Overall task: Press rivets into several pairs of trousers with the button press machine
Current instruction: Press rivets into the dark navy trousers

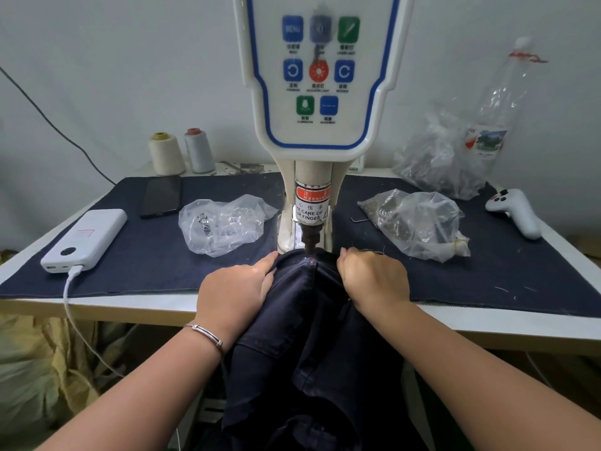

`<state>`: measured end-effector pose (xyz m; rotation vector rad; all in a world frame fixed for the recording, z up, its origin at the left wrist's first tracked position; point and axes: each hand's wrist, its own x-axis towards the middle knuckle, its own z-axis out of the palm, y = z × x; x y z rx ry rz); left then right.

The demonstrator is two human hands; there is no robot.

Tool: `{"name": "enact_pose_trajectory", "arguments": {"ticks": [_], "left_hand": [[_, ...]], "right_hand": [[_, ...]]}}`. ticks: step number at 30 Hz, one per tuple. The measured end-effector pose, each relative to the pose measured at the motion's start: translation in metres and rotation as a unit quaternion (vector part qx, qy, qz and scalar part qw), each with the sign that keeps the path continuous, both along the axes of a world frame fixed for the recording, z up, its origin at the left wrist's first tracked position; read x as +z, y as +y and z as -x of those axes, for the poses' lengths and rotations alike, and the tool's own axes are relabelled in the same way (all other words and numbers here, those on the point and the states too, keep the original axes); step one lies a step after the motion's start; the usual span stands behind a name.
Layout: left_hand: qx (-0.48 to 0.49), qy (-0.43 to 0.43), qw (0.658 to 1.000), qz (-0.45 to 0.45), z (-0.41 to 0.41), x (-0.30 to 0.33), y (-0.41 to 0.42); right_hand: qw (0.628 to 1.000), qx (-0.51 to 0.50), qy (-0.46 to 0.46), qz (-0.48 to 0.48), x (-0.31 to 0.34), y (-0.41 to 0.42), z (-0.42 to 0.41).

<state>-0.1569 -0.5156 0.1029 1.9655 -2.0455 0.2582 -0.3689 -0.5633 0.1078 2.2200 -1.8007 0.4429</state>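
Left of frame: a white power bank [85, 239] and a phone [161, 196] lie on the desk [136, 304], clear of the work. Centre left: the left hand [234, 294] lies on the dark trousers [312, 346], fingers fairly straight, its grip holding the cloth flat. Centre: the button press machine [317, 102] has its punch [309, 243] directly above the cloth, where a red light dot marks the spot. Centre right: the right hand [374, 277] has a narrow grip, fingers curled into the cloth, probably to tension it. Right: bags of rivets [419, 222] lie within reach.
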Motion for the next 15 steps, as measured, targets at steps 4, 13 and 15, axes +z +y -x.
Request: {"name": "enact_pose_trajectory", "arguments": {"ticks": [4,13,15], "left_hand": [[0.003,-0.008,1.000,0.005,0.0004,-0.0001,0.0003],[0.002,-0.010,1.000,0.003,0.0001,-0.0006,-0.0005],[0.001,-0.012,1.000,0.007,-0.0002,-0.0013,-0.0010]], "right_hand": [[1.000,0.002,-0.002,-0.006,-0.0007,-0.0011,0.0004],[1.000,-0.009,0.001,-0.008,0.0007,0.0000,-0.0006],[1.000,-0.006,0.002,-0.007,0.0002,-0.0002,-0.0004]]}}
